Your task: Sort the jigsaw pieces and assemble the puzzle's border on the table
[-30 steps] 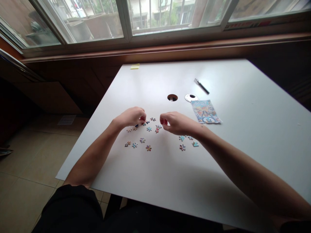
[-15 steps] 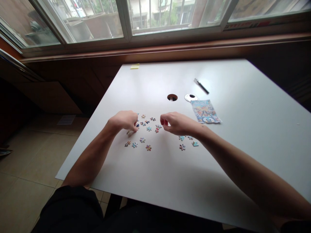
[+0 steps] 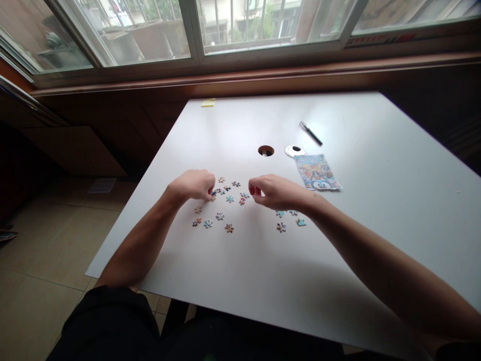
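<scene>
My left hand (image 3: 195,184) is closed, its thumb and fingers pinched low over the left side of a loose group of jigsaw pieces; whatever it may grip is hidden. Close by its fingertips lies a dark blue puzzle piece (image 3: 214,192). My right hand (image 3: 268,190) hovers curled at the group's right side, thumb near the bent fingers, and any content is out of sight. Left of its thumb rests a red-patterned puzzle piece (image 3: 242,201). Between the hands is a light blue puzzle piece (image 3: 230,199). Nearer me lie a multicoloured puzzle piece (image 3: 229,228) and several others.
Beneath my right forearm's near side are several puzzle pieces, including a teal-edged one (image 3: 300,222). A printed picture sheet (image 3: 317,172) lies on the white table (image 3: 233,281), by a round cover (image 3: 295,151), a cable hole (image 3: 266,151) and a pen (image 3: 311,133). A yellow sticky note (image 3: 208,103) sits far left.
My left hand has shifted slightly up and right, uncovering a puzzle piece below it. The right hand stays almost still, curled in the same way.
</scene>
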Motion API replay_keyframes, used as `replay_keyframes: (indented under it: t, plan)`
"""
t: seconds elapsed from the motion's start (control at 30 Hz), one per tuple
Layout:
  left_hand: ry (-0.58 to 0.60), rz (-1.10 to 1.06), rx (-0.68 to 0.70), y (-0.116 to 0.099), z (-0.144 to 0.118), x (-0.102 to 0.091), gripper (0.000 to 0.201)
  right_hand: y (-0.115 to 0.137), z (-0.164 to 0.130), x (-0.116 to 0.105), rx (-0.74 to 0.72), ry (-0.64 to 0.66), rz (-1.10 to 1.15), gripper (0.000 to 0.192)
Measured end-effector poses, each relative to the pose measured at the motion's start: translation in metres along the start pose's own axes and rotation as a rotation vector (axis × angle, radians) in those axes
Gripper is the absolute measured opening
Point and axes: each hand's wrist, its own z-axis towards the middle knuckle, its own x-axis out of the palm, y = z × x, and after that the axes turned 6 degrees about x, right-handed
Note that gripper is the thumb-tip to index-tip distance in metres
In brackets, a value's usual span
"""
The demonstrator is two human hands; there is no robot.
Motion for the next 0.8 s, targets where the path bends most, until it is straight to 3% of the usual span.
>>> replay_keyframes:
  t: [0.17, 0.33, 0.47, 0.8]
  plan:
    - [-0.016, -0.122, 0.071, 0.005, -0.008, -0.005, 0.009, -0.003, -0.001, 0.001, 0.000, 0.009, 0.010, 0.010]
    - [-0.031, -0.082, 0.016, -0.004, -0.002, -0.002, 0.022, -0.001, -0.001, 0.000, -0.010, 0.012, 0.003, 0.009]
    - [-0.016, -0.051, 0.037, -0.010, 0.002, 0.002, 0.013, -0.002, -0.001, -0.001, -0.014, 0.007, 0.012, 0.007]
    - [0.093, -0.139, -0.021, 0.018, -0.010, -0.007, 0.017, -0.004, -0.004, -0.001, -0.006, 0.015, 0.025, 0.012]
